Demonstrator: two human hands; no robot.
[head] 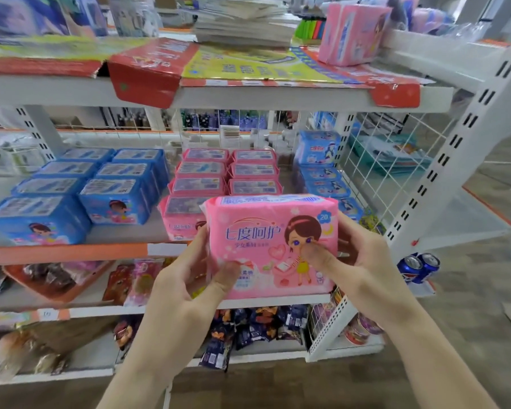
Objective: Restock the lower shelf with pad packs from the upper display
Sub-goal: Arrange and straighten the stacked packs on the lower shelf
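Both forearms reach up from bottom edge of view. L hand & R hand are clamped on one pink soft-plastic pad pack w/ cartoon girl print: L thumb on its lower-left front, R thumb on girl's face, remaining fingers wrapped behind the side edges. Pack is held upright, front to camera, in the air just before front edge of white metal middle shelf, not resting on it.

Behind pack, on that shelf's centre: rows of pink pad packs, two columns running front to back; front-left one sits at the front edge, partly hidden by held pack. Left half of shelf: blue pad packs w/ same cartoon girl, two columns, front one near the front edge. Right end, beside wire mesh side panel: one column of lighter blue packs.

Top shelf, right rear corner: a single pink pad pack standing upright. Flattened red/yellow cardboard sheet covers most of that shelf, flaps hanging over front edge; stack of papers on it at centre rear.

Below the middle shelf: snack packets, details blurred. Two blue drink cans on a low ledge right of the unit.
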